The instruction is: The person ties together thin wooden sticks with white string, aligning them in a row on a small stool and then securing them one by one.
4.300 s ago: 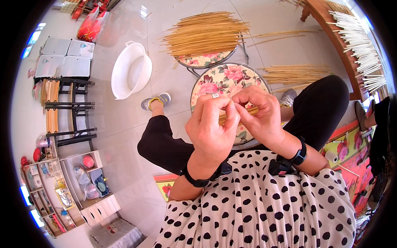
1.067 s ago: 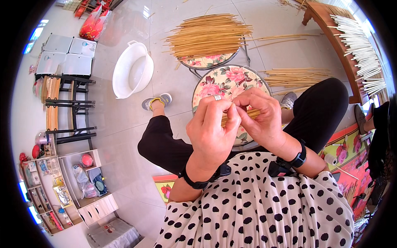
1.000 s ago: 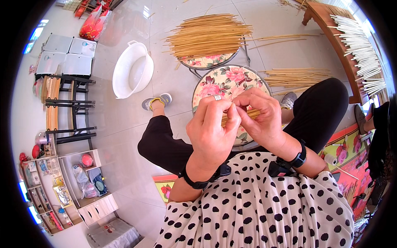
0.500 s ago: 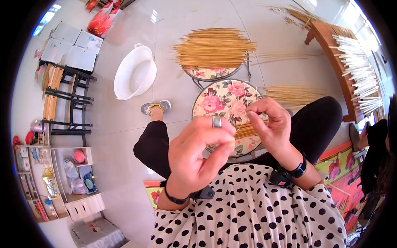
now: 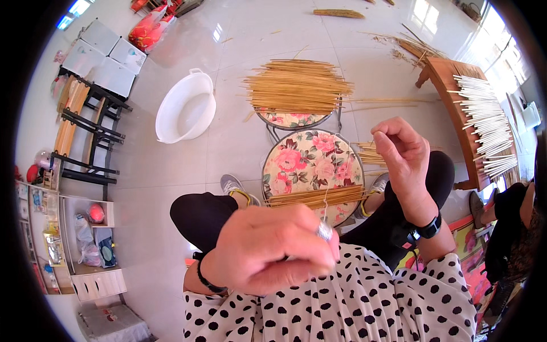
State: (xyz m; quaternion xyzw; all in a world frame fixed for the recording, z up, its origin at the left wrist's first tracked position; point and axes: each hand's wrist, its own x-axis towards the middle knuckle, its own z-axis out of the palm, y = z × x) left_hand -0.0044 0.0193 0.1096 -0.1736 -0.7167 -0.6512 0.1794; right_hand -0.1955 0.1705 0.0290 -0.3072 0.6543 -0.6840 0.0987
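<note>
My left hand [image 5: 273,245] is closed above my lap, a coiled silver ring on one finger. A thin pale thread [image 5: 325,199] runs up from its fingers over the near stool. Farther to the right, my right hand [image 5: 404,165] is raised with thumb and forefinger pinched; the fine thread at its tips is hard to make out. Beneath and beyond my hands stands a round flowered stool [image 5: 293,165]. A narrow bundle of thin brown sticks [image 5: 316,197] lies across its near part, partly hidden by my left hand.
A large stick pile [image 5: 296,85] covers a second stool beyond. White sticks [image 5: 484,122] lie on a wooden bench [image 5: 450,108] at right. A white tub [image 5: 185,111] stands left on the tiled floor; more sticks [image 5: 373,154] lie right of the stool. Another person's leg [image 5: 507,228] shows at right.
My hands have moved apart: the left came nearer to my body, the right went outward to the right. My feet and knees have shifted, and the stick bundle on the near stool shows more fully.
</note>
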